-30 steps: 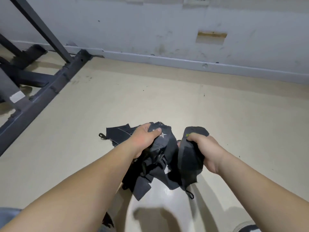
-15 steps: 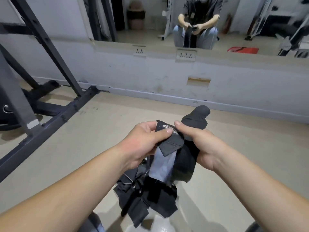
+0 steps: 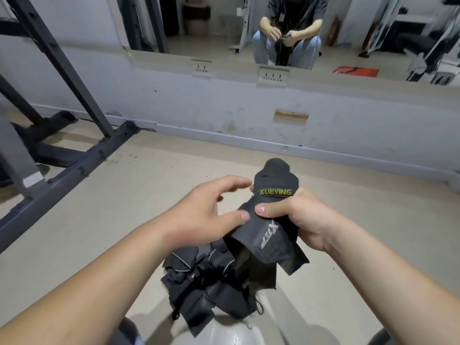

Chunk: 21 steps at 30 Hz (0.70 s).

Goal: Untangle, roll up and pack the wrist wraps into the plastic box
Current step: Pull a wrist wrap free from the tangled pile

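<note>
My right hand (image 3: 298, 217) grips a black wrist wrap (image 3: 275, 185) with a yellow XUEYING label, thumb pressed across its front; the wrap's end stands up above the fist. More black wraps (image 3: 211, 282) hang below in a tangled bundle, some with grey lettering. My left hand (image 3: 206, 215) hovers just left of the held wrap with loosely spread fingers; its thumb tip is at the fabric's edge, holding nothing. A pale rounded plastic surface (image 3: 231, 332) shows under the bundle at the bottom edge; whether it is the box I cannot tell.
A dark steel rack frame (image 3: 74, 168) runs across the floor at left. A grey wall with a mirror (image 3: 286, 28) stands ahead, reflecting a seated person. Beige floor (image 3: 361, 220) spreads to the right.
My left hand has let go of the wrap it pinched and opened. My right hand has turned the wrap so its yellow label faces me. The camera has tilted up.
</note>
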{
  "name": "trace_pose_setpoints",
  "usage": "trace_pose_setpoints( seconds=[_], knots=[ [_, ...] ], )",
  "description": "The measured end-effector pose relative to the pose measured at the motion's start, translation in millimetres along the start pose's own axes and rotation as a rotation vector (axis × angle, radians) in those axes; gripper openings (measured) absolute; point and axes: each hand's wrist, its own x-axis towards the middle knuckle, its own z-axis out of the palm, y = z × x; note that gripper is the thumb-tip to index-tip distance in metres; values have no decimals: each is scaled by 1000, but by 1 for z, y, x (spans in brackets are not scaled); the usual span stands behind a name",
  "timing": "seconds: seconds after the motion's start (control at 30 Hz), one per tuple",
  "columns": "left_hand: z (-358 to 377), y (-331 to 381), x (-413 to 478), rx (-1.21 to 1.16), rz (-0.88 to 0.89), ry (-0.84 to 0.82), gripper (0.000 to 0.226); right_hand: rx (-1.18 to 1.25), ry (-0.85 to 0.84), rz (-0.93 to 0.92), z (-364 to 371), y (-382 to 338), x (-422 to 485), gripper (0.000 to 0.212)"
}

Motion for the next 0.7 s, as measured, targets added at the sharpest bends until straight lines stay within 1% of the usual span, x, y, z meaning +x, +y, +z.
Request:
trace_pose_setpoints(
  seconds=[0.03, 0.07, 0.17, 0.23, 0.27, 0.3, 0.37, 0.4, 0.43, 0.47, 0.53, 0.57, 0.63, 0.7],
  knots=[
    [4, 2, -1, -82, -19, -102, 66, -40, -49, -14, 0, 1, -1, 44],
    [6, 5, -1, -131, -36, -164, 74, -62, -80, -24, -1, 1, -1, 45],
    [9, 7, 1, -193, -67, -173, 86, -77, -115, -33, -9, -1, -1, 44],
    [9, 12, 3, -200, -72, -142, 85, -106, -138, -19, -13, -4, -3, 46],
    [10, 16, 3, -181, -85, -123, 80, -112, -144, -17, -14, -4, -3, 42],
    [11, 19, 2, -141, -106, -107, 71, -103, -136, -24, -15, -5, -4, 34],
    [10, 24, 1, -22, -136, -84, 36, -30, -39, -47, -14, -8, -6, 13],
    [8, 25, 1, 17, -148, -69, 22, 40, 35, -42, -15, -9, -6, 10],
    [7, 25, 1, 18, -174, -47, 20, 96, 109, -36, -17, -10, -5, 16],
    [5, 25, 0, -35, -212, -10, 22, 121, 177, -44, -19, -11, -3, 20],
    [0, 24, 0, -250, -288, 41, 21, 178, 321, -90, -23, -14, 2, 16],
    [-3, 24, 0, -347, -310, 32, 20, 249, 392, -105, -26, -16, 4, 13],
    [-7, 26, -2, -447, -331, 19, 18, 364, 533, -114, -37, -17, 9, 12],
    [-8, 26, -3, -499, -338, 49, 14, 380, 640, -112, -49, -16, 12, 17]
  ],
)
